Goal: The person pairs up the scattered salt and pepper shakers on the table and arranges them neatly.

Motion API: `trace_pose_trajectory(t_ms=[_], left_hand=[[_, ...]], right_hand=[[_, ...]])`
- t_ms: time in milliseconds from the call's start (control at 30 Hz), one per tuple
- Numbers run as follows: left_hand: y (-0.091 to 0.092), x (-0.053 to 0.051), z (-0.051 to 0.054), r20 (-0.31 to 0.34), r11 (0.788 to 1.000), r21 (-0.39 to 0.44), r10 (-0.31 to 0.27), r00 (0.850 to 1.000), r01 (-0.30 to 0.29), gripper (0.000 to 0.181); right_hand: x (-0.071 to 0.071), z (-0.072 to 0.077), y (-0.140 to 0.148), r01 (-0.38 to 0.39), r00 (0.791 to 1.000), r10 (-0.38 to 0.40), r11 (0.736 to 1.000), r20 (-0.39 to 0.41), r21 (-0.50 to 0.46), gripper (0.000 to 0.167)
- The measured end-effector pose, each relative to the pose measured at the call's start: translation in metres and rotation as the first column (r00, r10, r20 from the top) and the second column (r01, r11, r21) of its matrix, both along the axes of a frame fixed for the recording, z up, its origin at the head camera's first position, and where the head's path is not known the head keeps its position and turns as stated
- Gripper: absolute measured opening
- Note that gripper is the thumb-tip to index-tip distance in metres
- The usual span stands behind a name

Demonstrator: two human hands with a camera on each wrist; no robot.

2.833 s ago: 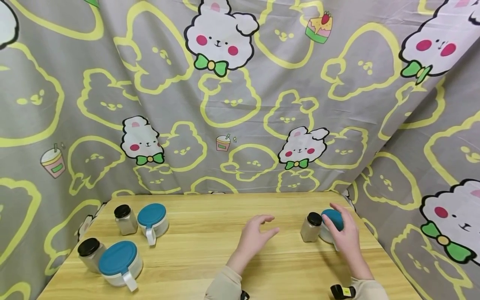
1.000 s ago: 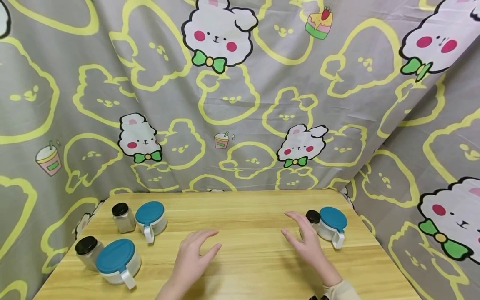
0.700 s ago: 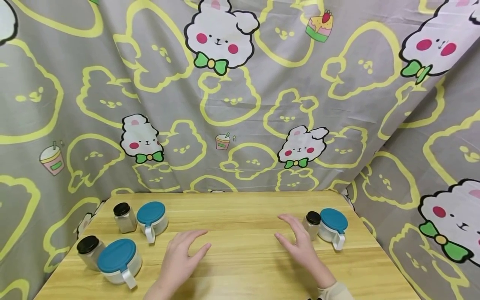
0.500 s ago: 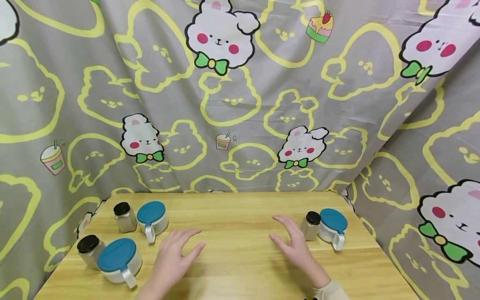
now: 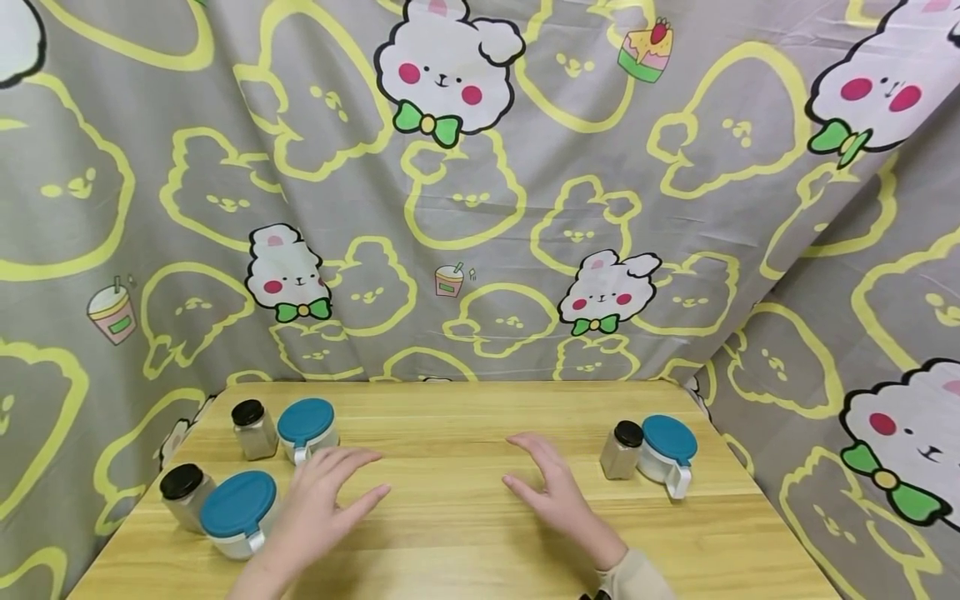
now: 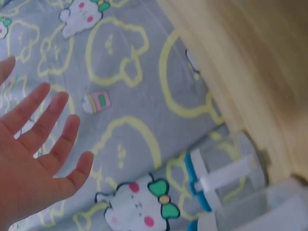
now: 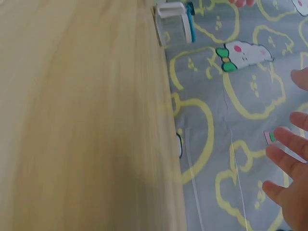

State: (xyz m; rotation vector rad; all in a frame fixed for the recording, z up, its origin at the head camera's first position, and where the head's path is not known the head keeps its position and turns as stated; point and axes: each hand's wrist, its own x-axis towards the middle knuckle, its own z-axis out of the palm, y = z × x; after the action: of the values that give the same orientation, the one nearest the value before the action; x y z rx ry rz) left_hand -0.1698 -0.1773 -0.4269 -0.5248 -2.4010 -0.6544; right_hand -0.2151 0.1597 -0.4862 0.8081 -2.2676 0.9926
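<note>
In the head view the left hand (image 5: 318, 502) hovers over the table, fingers spread and relaxed, holding nothing. It partly covers the handles of two blue-lidded containers, the front one (image 5: 238, 505) and the back one (image 5: 306, 422). Beside these stand two black-lidded jars, one in front (image 5: 186, 493) and one behind (image 5: 255, 432). The right hand (image 5: 557, 492) is held over the middle right, fingers apart and nothing in them. To its right a black-lidded jar (image 5: 622, 452) stands against a blue-lidded container (image 5: 667, 454). Both wrist views show spread fingers.
The wooden table (image 5: 442, 517) runs back to a grey curtain (image 5: 465, 333) printed with rabbits and yellow outlines. More of the same curtain hangs on the left and right sides.
Both hands have moved left; the left hand is now nearer the left containers and overlaps them in view. The right hand no longer covers the right jar. The containers and jars stand where they were.
</note>
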Motion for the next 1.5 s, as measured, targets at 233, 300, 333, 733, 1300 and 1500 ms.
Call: trace_pose_trajectory(t_ms=[233,300,333,733,1300,1500], left_hand=[[-0.02,0.003,0.013,-0.011,0.999,-0.034,0.005,1.0,-0.005,0.04],[-0.026,0.004,0.017,-0.006,0.999,-0.033,0.004,1.0,-0.004,0.04],[-0.029,0.004,0.019,-0.008,0.999,-0.033,0.004,1.0,-0.004,0.041],[-0.063,0.01,0.034,-0.018,1.0,0.003,0.017,1.0,-0.016,0.043],[-0.114,0.012,0.041,-0.06,0.985,0.088,0.156,0.986,-0.15,0.041],[-0.135,0.012,0.038,-0.015,0.975,0.131,0.185,0.983,-0.181,0.04]], right_hand=[[0.002,0.005,-0.022,-0.043,0.999,0.044,0.999,0.031,-0.007,0.053],[0.001,0.005,-0.028,-0.053,0.998,0.053,0.999,0.025,-0.008,0.053],[0.001,0.005,-0.031,-0.057,0.998,0.058,0.998,0.03,-0.01,0.054],[0.001,0.006,-0.065,-0.127,0.987,0.127,0.992,0.098,-0.009,0.056],[0.001,0.011,-0.107,-0.2,0.958,0.199,0.98,0.207,-0.014,0.056],[0.001,0.013,-0.121,-0.221,0.941,0.222,0.975,0.255,-0.031,0.056]])
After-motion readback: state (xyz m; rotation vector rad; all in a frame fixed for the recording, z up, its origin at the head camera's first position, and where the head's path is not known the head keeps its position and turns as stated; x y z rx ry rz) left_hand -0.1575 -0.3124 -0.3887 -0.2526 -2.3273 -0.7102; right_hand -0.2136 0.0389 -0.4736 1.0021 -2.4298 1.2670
